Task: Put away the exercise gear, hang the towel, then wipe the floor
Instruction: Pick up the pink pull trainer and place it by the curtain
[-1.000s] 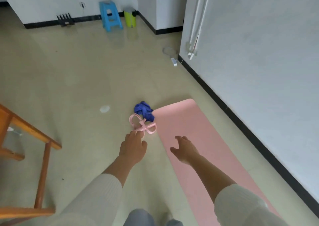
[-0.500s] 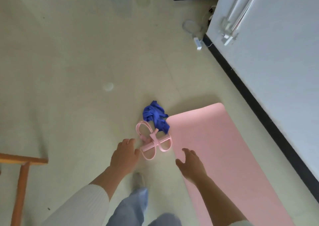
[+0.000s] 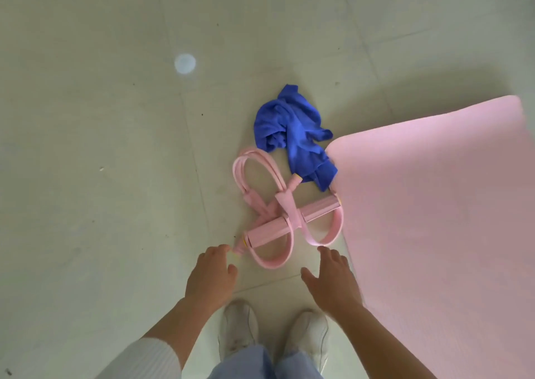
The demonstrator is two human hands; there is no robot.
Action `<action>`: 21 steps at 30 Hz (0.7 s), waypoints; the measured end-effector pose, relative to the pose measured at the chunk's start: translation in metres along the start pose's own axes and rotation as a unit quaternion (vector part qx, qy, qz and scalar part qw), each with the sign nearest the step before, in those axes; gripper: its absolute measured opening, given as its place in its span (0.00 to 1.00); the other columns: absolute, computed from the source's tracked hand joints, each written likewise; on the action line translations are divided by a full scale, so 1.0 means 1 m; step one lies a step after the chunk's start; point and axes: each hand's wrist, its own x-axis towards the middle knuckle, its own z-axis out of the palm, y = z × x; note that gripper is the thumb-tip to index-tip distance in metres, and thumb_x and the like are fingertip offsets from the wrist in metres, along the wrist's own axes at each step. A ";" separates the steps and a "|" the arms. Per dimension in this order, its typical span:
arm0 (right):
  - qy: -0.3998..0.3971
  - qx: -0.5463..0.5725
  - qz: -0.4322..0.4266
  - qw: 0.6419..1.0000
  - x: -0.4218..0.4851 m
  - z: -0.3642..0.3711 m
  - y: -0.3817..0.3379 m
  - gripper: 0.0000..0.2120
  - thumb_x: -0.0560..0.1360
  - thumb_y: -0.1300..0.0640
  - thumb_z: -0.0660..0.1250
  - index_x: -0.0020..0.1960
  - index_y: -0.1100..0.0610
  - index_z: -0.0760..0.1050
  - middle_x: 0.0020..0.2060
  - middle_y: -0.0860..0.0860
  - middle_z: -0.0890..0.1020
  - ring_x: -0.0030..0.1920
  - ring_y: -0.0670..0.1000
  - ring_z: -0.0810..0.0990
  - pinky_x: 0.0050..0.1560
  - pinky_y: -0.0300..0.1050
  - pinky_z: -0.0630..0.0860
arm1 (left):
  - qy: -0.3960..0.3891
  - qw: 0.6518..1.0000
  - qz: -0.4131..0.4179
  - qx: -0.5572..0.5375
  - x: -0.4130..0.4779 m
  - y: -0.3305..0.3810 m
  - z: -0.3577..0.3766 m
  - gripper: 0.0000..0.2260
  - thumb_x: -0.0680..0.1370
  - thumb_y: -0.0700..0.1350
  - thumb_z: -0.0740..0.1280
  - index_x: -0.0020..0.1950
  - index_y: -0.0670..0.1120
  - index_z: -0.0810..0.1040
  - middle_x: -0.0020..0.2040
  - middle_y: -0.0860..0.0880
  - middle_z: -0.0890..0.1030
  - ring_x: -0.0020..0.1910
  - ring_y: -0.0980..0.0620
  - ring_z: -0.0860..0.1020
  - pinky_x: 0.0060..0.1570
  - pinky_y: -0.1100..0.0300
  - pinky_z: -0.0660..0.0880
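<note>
1. Head view: nothing is put away yet; the pink resistance puller [image 3: 278, 219], crumpled blue towel [image 3: 292, 129] and unrolled mat [image 3: 434, 204] all lie on the floor [image 3: 101, 175].
2. Left hand [image 3: 210, 274] and right hand [image 3: 333, 277] hover just short of the puller, fingers loose, gripping nothing.
3. Puller: foam bar, rubbery tubes, flat strap loops; towel soft; floor smooth tile.

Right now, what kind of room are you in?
Likely a room at home used for exercise: a pink mat lies on the tiled floor, with a stretch band and a blue towel beside it.
</note>
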 end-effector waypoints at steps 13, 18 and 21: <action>0.074 -0.024 -0.009 0.997 0.111 0.045 -0.006 0.16 0.78 0.45 0.61 0.55 0.57 0.70 0.42 0.48 0.74 0.46 0.51 0.77 0.50 0.46 0.75 | -0.030 0.998 0.042 -0.031 0.110 -0.020 0.056 0.13 0.74 0.45 0.67 0.32 0.50 0.68 0.33 0.49 0.71 0.34 0.46 0.73 0.32 0.57 0.64; 0.080 0.018 0.016 0.997 0.065 -0.014 -0.024 0.13 0.76 0.50 0.63 0.53 0.60 0.68 0.45 0.55 0.80 0.49 0.59 0.79 0.46 0.50 0.72 | -0.031 0.998 0.045 -0.022 0.062 0.003 0.008 0.12 0.78 0.48 0.64 0.37 0.43 0.74 0.33 0.49 0.74 0.31 0.51 0.71 0.29 0.60 0.63; 0.096 0.018 0.011 0.995 0.008 -0.066 -0.039 0.13 0.75 0.50 0.64 0.48 0.58 0.66 0.43 0.55 0.80 0.47 0.59 0.79 0.45 0.49 0.71 | -0.041 0.997 0.051 -0.032 0.007 0.025 -0.039 0.10 0.78 0.47 0.63 0.42 0.42 0.78 0.38 0.46 0.79 0.35 0.49 0.76 0.32 0.60 0.67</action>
